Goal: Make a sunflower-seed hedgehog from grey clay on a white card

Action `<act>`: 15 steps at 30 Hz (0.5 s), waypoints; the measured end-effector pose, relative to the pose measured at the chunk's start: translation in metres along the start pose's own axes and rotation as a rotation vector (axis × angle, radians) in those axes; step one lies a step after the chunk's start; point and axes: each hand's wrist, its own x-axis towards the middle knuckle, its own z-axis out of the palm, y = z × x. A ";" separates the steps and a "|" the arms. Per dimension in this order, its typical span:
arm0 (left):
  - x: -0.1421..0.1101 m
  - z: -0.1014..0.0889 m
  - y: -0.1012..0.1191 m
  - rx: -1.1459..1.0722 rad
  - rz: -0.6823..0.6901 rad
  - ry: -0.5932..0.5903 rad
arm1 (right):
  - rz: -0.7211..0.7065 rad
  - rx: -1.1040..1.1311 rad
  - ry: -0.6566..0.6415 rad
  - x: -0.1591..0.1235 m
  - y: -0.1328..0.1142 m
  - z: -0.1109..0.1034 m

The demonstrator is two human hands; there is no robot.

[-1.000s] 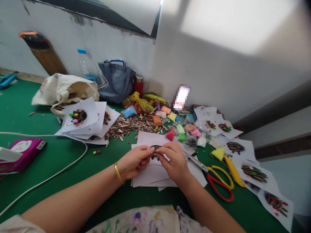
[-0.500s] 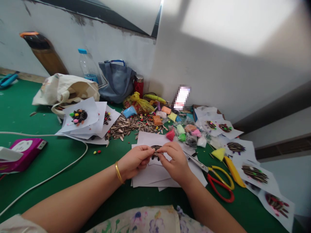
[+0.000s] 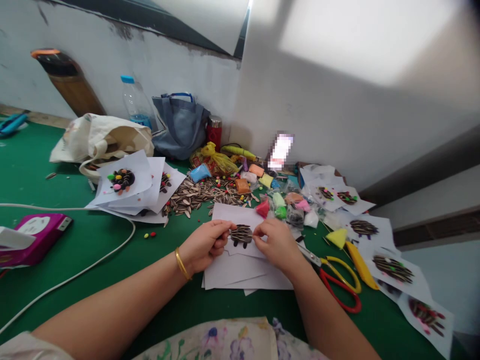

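Note:
Between my hands lies a small hedgehog-like figure (image 3: pixel 241 234), a dark clay body with sunflower seeds stuck over it and dark feet below. It sits on white paper sheets (image 3: pixel 232 272) on the green table. My left hand (image 3: pixel 206 245), with a gold bangle on the wrist, is closed with thumb and forefinger pinched at the figure's left edge. At its right edge my right hand (image 3: pixel 277 245) is closed in a pinch too. Whatever either set of fingertips holds is too small to make out.
Behind the paper spreads a pile of sunflower seeds (image 3: pixel 191 195), beside bagged coloured clay (image 3: pixel 262 205). Scissors (image 3: pixel 337 280) and a yellow cutter (image 3: pixel 362 265) lie right of my right hand. Finished pictures (image 3: pixel 393 267) line the right; more papers (image 3: pixel 146 192) and a white cable (image 3: pixel 112 250) are left.
My hands have moved apart, left hand leftward and right hand rightward, from the middle of the figure to its two edges. More of its seed-covered body now shows.

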 end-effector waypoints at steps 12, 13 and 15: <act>0.000 0.000 0.001 -0.080 -0.016 -0.001 | -0.040 -0.104 0.014 0.000 -0.007 0.015; 0.000 0.000 0.001 -0.086 -0.018 0.001 | -0.053 -0.124 0.021 0.000 -0.008 0.016; 0.000 0.000 0.001 -0.099 -0.025 0.002 | -0.078 -0.174 0.032 -0.001 -0.010 0.016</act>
